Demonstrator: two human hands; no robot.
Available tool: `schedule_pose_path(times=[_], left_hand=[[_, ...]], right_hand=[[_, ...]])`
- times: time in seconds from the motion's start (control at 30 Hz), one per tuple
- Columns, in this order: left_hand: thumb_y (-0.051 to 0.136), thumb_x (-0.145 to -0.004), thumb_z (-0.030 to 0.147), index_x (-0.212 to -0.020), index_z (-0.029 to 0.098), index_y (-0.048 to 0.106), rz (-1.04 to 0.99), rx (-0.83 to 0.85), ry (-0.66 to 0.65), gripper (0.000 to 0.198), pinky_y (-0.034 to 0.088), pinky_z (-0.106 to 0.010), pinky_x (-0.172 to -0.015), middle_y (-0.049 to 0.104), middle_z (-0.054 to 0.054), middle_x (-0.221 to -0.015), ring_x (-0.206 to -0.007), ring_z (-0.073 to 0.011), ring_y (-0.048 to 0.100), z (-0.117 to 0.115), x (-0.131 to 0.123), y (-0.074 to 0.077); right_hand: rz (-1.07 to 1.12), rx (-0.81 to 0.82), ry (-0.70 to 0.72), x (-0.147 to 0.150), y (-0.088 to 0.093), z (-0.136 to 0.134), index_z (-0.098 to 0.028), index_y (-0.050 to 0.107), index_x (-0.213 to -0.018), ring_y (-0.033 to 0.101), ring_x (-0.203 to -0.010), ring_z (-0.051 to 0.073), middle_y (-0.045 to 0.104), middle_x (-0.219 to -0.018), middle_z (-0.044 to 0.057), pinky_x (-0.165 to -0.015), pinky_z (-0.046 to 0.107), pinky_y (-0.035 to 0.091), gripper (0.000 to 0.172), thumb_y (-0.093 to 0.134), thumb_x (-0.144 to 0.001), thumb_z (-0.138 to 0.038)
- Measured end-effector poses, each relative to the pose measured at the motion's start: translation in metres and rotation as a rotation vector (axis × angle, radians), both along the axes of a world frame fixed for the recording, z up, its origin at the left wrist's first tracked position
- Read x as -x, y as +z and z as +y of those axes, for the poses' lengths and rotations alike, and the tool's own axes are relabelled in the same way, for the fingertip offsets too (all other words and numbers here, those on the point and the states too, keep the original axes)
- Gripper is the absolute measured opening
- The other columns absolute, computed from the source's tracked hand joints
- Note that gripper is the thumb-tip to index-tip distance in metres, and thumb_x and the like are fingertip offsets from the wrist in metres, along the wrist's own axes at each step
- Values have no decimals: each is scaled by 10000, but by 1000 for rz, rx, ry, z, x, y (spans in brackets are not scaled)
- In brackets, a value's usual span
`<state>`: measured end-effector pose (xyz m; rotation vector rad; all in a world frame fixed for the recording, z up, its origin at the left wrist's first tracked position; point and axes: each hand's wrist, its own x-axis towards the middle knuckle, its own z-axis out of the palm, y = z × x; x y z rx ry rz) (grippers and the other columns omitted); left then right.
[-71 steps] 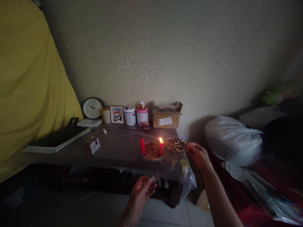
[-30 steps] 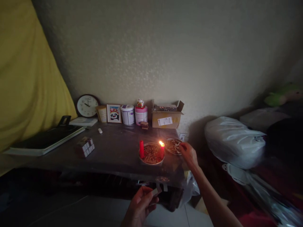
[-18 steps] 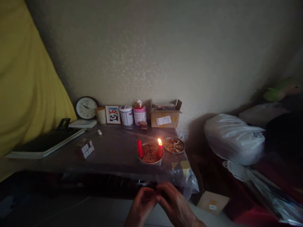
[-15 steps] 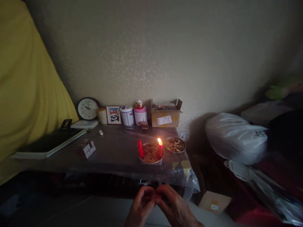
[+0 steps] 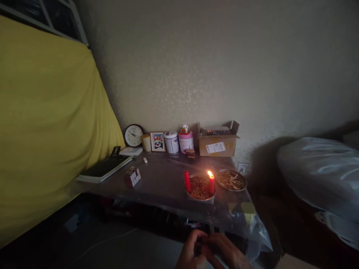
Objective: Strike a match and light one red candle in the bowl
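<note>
My left hand and my right hand meet at the bottom of the view, fingers curled and fingertips together; whatever is between them is too dark and small to make out. Beyond them, on the table, a round tin of brown grains holds two red candles. The right candle burns with a bright flame, while the left candle is unlit. Just right of the tin, a round dish holds several thin pale sticks, probably matches.
On the dark table are a patterned cube, a black folder, a clock, canisters and a cardboard box. Clear plastic hangs off the right corner. A white bag lies right.
The view has swung left, so the table and candles appear farther right. Both hands remain together and appear lower and farther right in the picture.
</note>
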<state>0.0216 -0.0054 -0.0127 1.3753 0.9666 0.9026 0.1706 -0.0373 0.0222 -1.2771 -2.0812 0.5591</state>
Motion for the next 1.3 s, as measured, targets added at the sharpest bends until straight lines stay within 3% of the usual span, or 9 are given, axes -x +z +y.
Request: schedule_pose_path(times=[0.3,0.57,1.3], left_hand=[[485,-675,97,-947,191,551,155,-75,-6,295,426,-266,-763,635,-38,-938,-865,-171,570,-6,3,19],[497,-712,134,-948,182,547,158,-108,-12,247,430,-277,-758,612,-52,-942,-858,-175,565,-5,2,13],[459,-740,119,-948,164,536,175,-171,-47,226,442,-287,-741,588,-67,-926,-830,-173,575,-8,2,20]], right_hand=[[-97,-87,10,-2,-6,4,-201,551,-1041,628,-934,169,624,-1030,83,-795,252,528,205,513,-839,-197],[-124,-105,18,-2,-6,3,-200,551,-1046,631,-933,173,624,-1027,88,-788,266,536,206,479,-853,-194],[-97,-149,39,-2,-4,2,-217,558,-1035,643,-860,149,639,-958,55,-751,231,539,235,481,-824,-150]])
